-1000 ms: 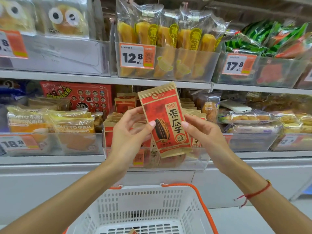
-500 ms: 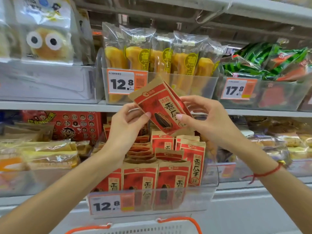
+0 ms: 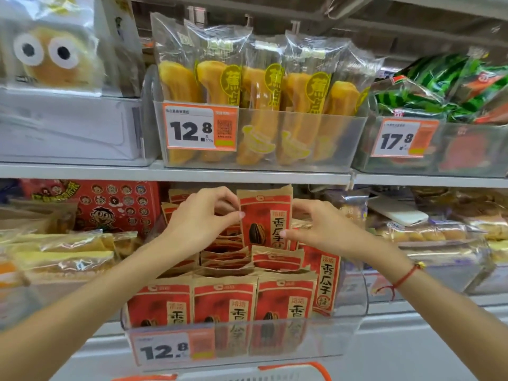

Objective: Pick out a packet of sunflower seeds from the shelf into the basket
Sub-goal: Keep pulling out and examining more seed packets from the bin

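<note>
While both hands, left hand (image 3: 203, 215) and right hand (image 3: 316, 224), are pinching the seed packet (image 3: 265, 218) upright at the bin's (image 3: 354, 320) back edge, lifting it straight and clear is looking wisest before lowering toward the basket (image 3: 297, 371).
</note>
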Demonstrator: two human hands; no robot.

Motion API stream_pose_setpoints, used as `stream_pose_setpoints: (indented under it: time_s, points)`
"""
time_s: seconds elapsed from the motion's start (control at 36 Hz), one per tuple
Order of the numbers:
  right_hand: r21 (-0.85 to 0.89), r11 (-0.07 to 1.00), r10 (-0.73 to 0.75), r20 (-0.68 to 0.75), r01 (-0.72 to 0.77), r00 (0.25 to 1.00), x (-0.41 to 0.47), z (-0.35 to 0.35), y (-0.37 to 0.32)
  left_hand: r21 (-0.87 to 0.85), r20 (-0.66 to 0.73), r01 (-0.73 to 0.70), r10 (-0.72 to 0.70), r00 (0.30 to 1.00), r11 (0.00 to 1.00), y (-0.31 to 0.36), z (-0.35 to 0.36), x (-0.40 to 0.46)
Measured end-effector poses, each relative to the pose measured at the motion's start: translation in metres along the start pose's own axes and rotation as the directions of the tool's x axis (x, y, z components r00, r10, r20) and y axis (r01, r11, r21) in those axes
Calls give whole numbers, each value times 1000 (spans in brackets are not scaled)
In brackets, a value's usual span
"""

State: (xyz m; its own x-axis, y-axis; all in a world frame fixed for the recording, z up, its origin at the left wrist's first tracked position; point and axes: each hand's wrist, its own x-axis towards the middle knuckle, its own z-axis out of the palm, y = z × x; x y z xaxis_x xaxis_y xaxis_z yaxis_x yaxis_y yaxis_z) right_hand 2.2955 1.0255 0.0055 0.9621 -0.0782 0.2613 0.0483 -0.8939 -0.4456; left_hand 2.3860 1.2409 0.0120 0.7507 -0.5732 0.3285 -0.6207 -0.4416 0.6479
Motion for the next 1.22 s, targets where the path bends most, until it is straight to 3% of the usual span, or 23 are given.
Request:
stream_pose_setpoints:
  time_s: [0.14, 0.31, 0.44, 0.5, 0.67, 0.75, 0.86, 0.92, 1.06, 1.22]
  points:
    - [69, 997, -33, -108, 41, 994, 5, 0, 0, 91, 31, -1, -2, 1000, 996, 6, 8, 6]
    - [134, 991, 36, -61, -28, 998, 10, -6, 4, 76, 37, 28, -31, 999, 997, 10, 5, 15]
    - [30, 997, 70, 61, -72, 996, 8, 2, 4, 223, 136, 19, -51, 989, 975, 3, 12, 14]
    - [62, 996, 57, 85, -63, 995, 7, 3, 6, 263, 151, 0, -41, 988, 965, 0, 14, 13]
    - [199, 979, -22, -141, 50, 990, 8, -11, 2, 118, 41, -98, 94, 995, 988, 3, 15, 16]
    - [130, 991, -21, -97, 34, 995, 9, -13, 2, 166, 67, -111, 102, 993, 980, 3, 15, 16]
    - [-133, 991, 2, 99, 11, 995, 9, 0, 6, 304, 281, -140, 52, 958, 942, -4, 18, 14]
    - [-218, 975, 1, 179, 39, 984, 10, 8, 6, 364, 321, -172, 50, 946, 915, -6, 22, 12]
    - [-85, 996, -16, 107, 25, 994, 11, -12, 10, 286, 205, -199, 143, 968, 937, -4, 23, 13]
    - [-123, 992, -35, 46, 40, 998, 12, -7, 12, 335, 179, -217, 164, 970, 917, -4, 27, 19]
